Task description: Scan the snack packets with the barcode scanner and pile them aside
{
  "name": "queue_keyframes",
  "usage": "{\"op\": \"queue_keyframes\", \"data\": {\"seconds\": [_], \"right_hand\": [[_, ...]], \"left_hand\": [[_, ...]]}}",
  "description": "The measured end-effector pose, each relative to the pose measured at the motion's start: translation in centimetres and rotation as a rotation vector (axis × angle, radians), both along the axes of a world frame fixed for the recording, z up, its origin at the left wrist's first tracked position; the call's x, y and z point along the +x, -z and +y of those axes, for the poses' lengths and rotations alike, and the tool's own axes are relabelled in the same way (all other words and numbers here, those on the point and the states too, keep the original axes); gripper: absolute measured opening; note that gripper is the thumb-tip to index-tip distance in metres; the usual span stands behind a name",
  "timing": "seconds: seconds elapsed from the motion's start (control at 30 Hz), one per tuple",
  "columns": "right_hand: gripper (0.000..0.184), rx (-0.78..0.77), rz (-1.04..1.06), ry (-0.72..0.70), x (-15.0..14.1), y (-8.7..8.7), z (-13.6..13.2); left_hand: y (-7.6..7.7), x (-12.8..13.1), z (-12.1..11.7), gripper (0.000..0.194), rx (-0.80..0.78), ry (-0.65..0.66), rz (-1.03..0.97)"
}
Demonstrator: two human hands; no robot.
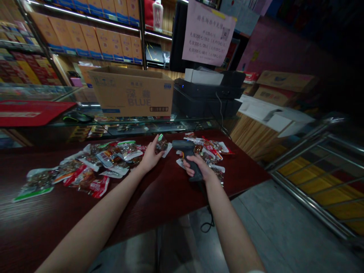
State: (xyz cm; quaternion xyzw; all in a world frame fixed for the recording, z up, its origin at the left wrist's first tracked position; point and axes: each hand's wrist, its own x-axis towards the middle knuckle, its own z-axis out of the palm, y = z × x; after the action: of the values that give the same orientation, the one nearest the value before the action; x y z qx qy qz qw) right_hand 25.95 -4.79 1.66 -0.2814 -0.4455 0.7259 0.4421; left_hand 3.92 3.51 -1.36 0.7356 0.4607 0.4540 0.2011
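Observation:
My right hand (199, 167) is wrapped round the grip of a black barcode scanner (183, 145), whose head points left. A cable hangs from the scanner's base. Just left of it, my left hand (151, 156) holds a small clear snack packet (162, 144) with dark contents and a green and white edge. Beside my left forearm lies a spread of snack packets (113, 156), among them a red one (87, 181). Behind the scanner, more packets (213, 148) lie in a second pile, partly hidden by my right hand.
A cardboard box (132, 93) stands on the glass counter behind the dark red table (159, 204). Right of it sits a black printer (207, 93) below a monitor with a paper notice (209, 34). A metal railing (321, 174) runs on the right; a mouse (78, 117) lies left.

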Motion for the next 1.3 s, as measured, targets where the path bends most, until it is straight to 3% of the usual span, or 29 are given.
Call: {"op": "queue_keyframes", "data": {"seconds": [0.1, 0.2, 0.3, 0.5, 0.8, 0.97, 1.3], "right_hand": [[0.028, -0.007, -0.009, -0.003, 0.0, 0.2, 0.1], [0.029, -0.012, -0.026, -0.015, 0.0, 0.3, 0.2], [0.031, -0.018, -0.048, -0.030, -0.1, 0.4, 0.2], [0.032, -0.021, -0.064, -0.030, -0.1, 0.3, 0.1], [0.033, -0.033, -0.122, 0.031, -0.3, 0.3, 0.0], [0.032, -0.041, -0.155, 0.039, -0.4, 0.3, 0.0], [0.025, -0.025, -0.112, 0.029, -0.4, 0.4, 0.1]], "left_hand": [[-0.4, 0.1, -0.6, 0.074, -0.062, -0.043, -0.075], [-0.8, 0.2, -1.0, 0.058, -0.099, -0.067, -0.049], [-0.8, 0.3, -1.1, 0.044, -0.029, -0.010, 0.015], [-0.3, 0.3, -1.0, 0.040, 0.120, 0.016, 0.084], [0.2, 0.6, -1.0, 0.065, 0.165, 0.013, 0.151], [0.4, 0.7, -0.9, 0.066, 0.190, 0.008, 0.171], [0.7, 0.9, -1.0, 0.066, 0.091, 0.038, 0.193]]}}
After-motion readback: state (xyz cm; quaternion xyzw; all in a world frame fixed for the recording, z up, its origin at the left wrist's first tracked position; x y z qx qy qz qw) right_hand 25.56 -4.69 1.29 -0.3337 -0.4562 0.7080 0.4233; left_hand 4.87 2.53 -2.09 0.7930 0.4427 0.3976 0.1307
